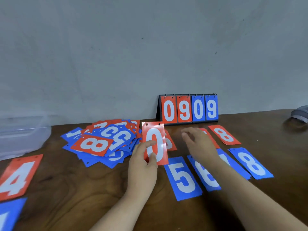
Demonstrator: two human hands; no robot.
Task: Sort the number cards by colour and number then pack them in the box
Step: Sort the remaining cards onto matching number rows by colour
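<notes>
My left hand (143,162) pinches a red 0 card (155,130) upright above the wooden table. Left of it lies a mixed pile of red and blue number cards (101,142), a red 8 on top. My right hand (198,144) hovers with relaxed fingers over the laid-out rows, holding nothing. Sorted cards lie flat there: a red 8 (224,135), a blue 8 (251,165), a blue 5 (182,178) and a blue 6 (205,174). My right arm hides parts of other cards. A red 4 (18,176) and a blue card (10,214) lie at the far left.
A clear plastic box (21,135) stands at the back left by the wall. A flip scoreboard reading 0909 (190,108) stands against the wall. A grey object (300,113) sits at the right edge. Bare table (83,197) lies in front of the pile.
</notes>
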